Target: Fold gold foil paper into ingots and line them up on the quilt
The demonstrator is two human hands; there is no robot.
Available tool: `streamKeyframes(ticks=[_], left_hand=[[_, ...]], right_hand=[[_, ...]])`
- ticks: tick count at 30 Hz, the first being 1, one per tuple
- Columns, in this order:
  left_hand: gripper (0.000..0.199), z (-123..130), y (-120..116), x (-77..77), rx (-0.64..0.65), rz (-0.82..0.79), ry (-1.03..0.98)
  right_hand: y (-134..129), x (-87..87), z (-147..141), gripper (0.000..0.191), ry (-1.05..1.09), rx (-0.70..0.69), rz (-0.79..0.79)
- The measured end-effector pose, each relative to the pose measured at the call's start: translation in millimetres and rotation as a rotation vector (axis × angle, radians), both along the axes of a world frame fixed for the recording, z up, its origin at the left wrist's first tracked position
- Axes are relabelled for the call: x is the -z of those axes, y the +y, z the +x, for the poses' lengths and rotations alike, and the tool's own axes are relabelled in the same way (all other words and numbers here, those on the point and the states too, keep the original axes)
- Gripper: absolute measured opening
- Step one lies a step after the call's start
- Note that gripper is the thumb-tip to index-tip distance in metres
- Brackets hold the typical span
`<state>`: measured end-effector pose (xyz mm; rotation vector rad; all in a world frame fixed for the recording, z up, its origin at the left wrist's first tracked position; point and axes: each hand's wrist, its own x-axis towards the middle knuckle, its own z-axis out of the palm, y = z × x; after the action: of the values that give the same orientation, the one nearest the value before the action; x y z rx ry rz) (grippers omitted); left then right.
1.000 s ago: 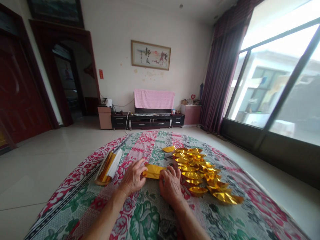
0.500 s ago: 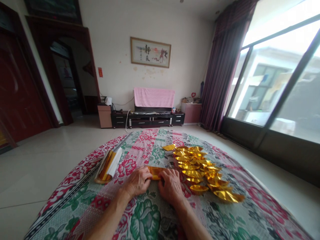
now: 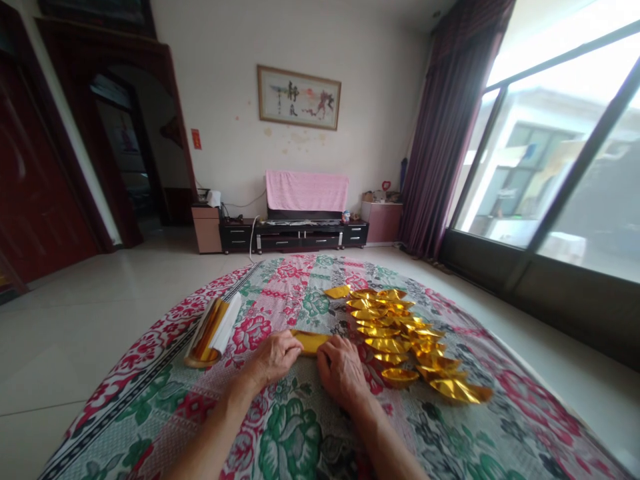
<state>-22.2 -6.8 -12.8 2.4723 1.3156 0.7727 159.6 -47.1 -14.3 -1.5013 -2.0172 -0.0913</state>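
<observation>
A folded strip of gold foil paper [image 3: 310,343] lies between my hands on the flowered tablecloth. My left hand [image 3: 276,357] is closed on its left end, thumb and fingers pinched together. On its right end sits my right hand [image 3: 341,367], fingers curled over the paper and partly hiding it. To the right stand several folded gold paper ingots [image 3: 387,345] in rough rows. One flatter gold piece [image 3: 338,292] rests at the far end of those rows. Left of my hands is a curved stack of gold and white paper sheets [image 3: 214,333].
The round table's patterned cloth [image 3: 290,427] spreads under everything. Beyond the table, a low black TV cabinet [image 3: 300,240] stands at the wall, with a pink cloth [image 3: 307,190] over the screen. Large windows [image 3: 540,167] and a purple curtain [image 3: 455,133] are on the right.
The view has shifted slightly. The gold strip between my hands shows a brighter, wider face, and my left hand has moved slightly left along it. My right hand stays nearly in place.
</observation>
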Motion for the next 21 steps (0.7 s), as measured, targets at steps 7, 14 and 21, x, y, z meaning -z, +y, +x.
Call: streamKeyframes(ticks=[7, 14, 21], left_hand=[[0.025, 3.7, 4.9, -0.7, -0.001, -0.075, 0.022], [0.023, 12.5, 6.7, -2.0, -0.092, -0.106, 0.034], [0.015, 13.7, 7.2, -1.3, -0.208, -0.143, -0.003]], right_hand=[[3.1, 3.4, -1.4, 0.023, 0.022, 0.038, -0.012], [8.8, 4.3, -1.6, 0.018, 0.127, 0.106, -0.048], [11.1, 8.8, 1.3, 0.017, 0.17, 0.091, -0.044]])
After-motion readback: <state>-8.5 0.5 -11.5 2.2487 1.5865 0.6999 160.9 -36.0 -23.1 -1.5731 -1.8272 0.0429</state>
